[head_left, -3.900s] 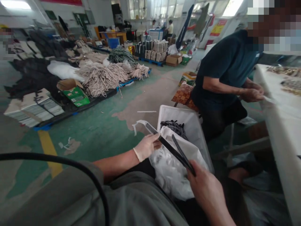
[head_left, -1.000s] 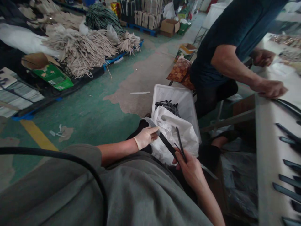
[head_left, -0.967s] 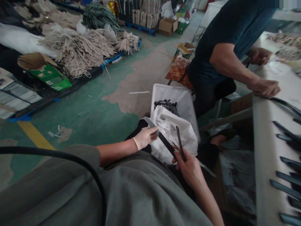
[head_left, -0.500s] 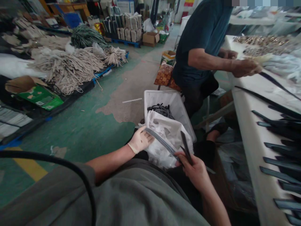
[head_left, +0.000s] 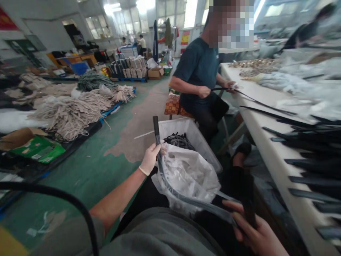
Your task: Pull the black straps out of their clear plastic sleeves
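A long dark strap (head_left: 183, 198) with a shiny grey face sags in a curve between my two hands. My left hand (head_left: 150, 158), in a pale glove, is closed around it near one end, and the black tip sticks up above the fingers. At the lower right my bare right hand (head_left: 247, 222) grips the other part of the strap, along with a blurred dark piece standing up from the fingers. Under the strap, a white plastic bag (head_left: 190, 170) lies over my lap and against a white bin (head_left: 210, 151) holding black strips (head_left: 179, 140).
To the right, a white table (head_left: 269, 156) carries many black straps (head_left: 306, 161). A co-worker (head_left: 197, 67) sits beyond the bin, holding a thin black strap. Bundles of beige strips (head_left: 77, 110) lie on the left floor. A black cable (head_left: 66, 197) arcs at lower left.
My left hand has gone from open fingers under the strap to closed around it. My right hand has moved down and right, drawing the strap out longer. The view has tilted up.
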